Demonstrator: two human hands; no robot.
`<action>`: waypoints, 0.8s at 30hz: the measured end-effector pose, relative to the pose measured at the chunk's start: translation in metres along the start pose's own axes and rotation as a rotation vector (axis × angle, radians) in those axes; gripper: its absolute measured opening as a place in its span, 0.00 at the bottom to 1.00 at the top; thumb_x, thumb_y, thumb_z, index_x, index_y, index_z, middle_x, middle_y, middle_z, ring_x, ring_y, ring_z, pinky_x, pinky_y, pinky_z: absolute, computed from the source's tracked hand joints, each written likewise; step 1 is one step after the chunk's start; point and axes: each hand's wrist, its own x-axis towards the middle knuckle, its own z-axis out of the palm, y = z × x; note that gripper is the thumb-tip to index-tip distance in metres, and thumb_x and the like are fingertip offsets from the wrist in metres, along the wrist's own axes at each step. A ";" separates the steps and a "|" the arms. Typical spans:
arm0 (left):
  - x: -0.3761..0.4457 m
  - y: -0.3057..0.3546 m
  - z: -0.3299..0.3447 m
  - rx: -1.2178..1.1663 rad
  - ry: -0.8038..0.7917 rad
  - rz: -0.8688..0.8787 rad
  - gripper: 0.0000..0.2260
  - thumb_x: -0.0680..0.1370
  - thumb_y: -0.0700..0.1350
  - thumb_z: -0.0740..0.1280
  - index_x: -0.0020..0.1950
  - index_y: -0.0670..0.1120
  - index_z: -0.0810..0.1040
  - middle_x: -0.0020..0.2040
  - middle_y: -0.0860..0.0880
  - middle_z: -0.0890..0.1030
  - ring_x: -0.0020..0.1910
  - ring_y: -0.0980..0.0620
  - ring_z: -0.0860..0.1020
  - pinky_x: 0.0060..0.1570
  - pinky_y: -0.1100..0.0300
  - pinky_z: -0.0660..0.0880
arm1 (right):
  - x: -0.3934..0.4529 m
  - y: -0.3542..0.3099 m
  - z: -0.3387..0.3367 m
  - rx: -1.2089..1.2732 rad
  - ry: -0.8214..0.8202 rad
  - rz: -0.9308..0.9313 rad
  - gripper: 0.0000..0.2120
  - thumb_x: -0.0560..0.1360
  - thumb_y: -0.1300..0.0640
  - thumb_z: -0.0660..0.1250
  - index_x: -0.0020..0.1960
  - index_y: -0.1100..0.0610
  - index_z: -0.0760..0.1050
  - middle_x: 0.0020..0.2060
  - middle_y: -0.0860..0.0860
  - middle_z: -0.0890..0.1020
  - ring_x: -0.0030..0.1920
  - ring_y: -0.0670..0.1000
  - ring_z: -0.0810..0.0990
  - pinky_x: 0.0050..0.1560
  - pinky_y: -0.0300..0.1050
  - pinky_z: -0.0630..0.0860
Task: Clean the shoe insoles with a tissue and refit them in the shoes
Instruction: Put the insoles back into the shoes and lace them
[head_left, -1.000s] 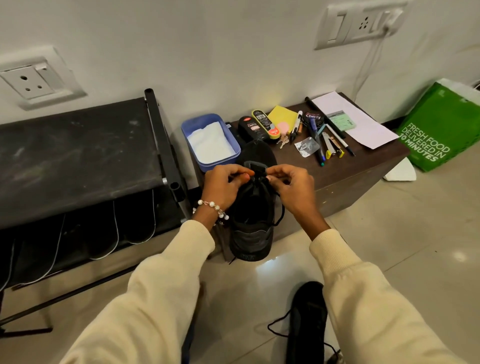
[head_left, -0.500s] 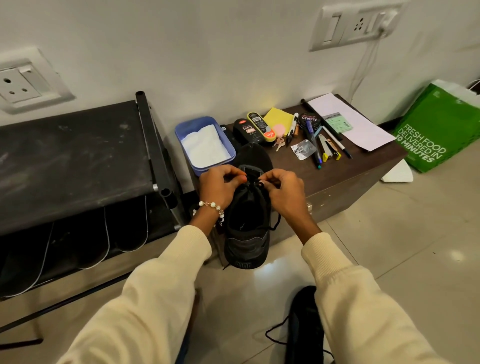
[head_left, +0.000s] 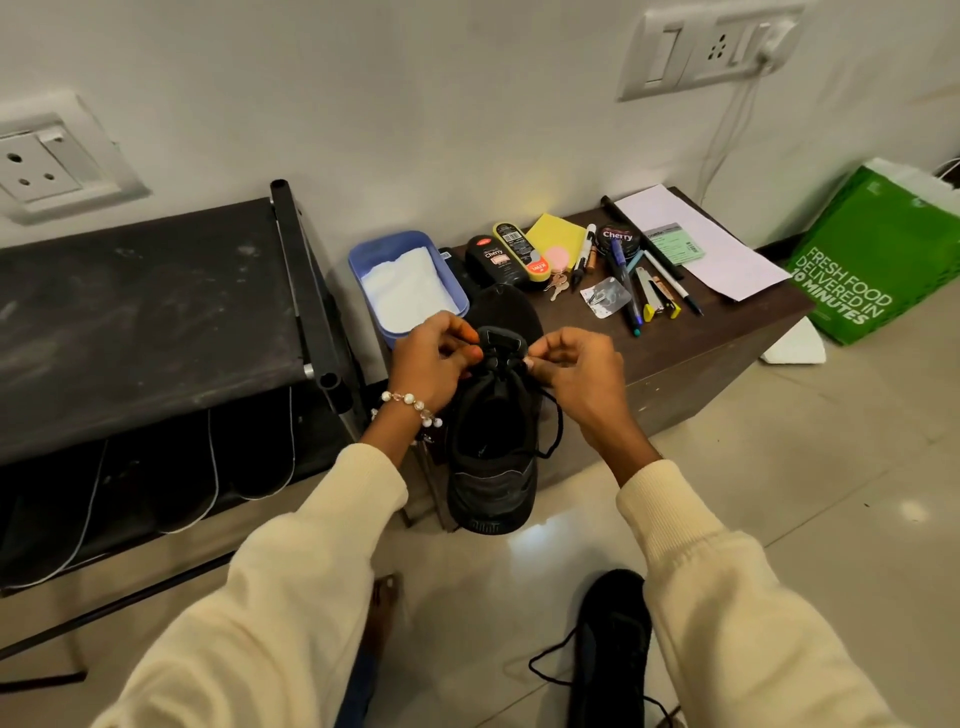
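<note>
A black shoe (head_left: 491, 467) rests with its toe on the low brown table (head_left: 675, 353) and its heel toward me. My left hand (head_left: 431, 364) and my right hand (head_left: 576, 374) pinch the black laces (head_left: 501, 358) at the top of the tongue, one hand on each side. A lace end loops down on the shoe's right side. A second black shoe (head_left: 613, 649) lies on the floor near my right sleeve, laces loose. A blue tub (head_left: 374, 260) holding white tissue (head_left: 405, 291) stands just beyond my left hand. I cannot see any insole.
Shoe polish bottles (head_left: 498, 260), a polish tin (head_left: 616, 240), keys, pens and papers (head_left: 711, 249) cover the table's far part. A black shoe rack (head_left: 140, 312) stands at the left. A green bag (head_left: 878, 260) leans on the wall at right. Tiled floor lies below.
The view has shifted slightly. My hands stay at the tongue of the shoe, and the fingers work the laces a little farther apart.
</note>
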 end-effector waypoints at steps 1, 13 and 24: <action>-0.001 0.000 -0.004 0.028 -0.046 0.024 0.07 0.74 0.36 0.71 0.45 0.47 0.79 0.44 0.46 0.82 0.46 0.47 0.81 0.51 0.55 0.79 | -0.001 -0.001 -0.002 -0.017 -0.041 -0.008 0.06 0.70 0.65 0.72 0.43 0.54 0.80 0.40 0.49 0.84 0.44 0.46 0.83 0.51 0.42 0.79; -0.005 -0.002 -0.001 0.207 -0.027 0.259 0.05 0.73 0.38 0.72 0.44 0.47 0.85 0.45 0.49 0.84 0.45 0.53 0.80 0.54 0.59 0.77 | -0.004 0.004 0.006 -0.113 -0.069 -0.137 0.07 0.72 0.64 0.70 0.46 0.54 0.83 0.41 0.47 0.84 0.42 0.40 0.81 0.48 0.32 0.77; 0.000 -0.011 0.010 0.437 -0.088 0.291 0.06 0.79 0.34 0.60 0.50 0.39 0.76 0.52 0.41 0.74 0.50 0.43 0.74 0.51 0.48 0.74 | -0.003 0.008 0.023 -0.343 -0.079 -0.211 0.07 0.74 0.69 0.58 0.46 0.60 0.72 0.44 0.54 0.75 0.45 0.50 0.72 0.44 0.39 0.68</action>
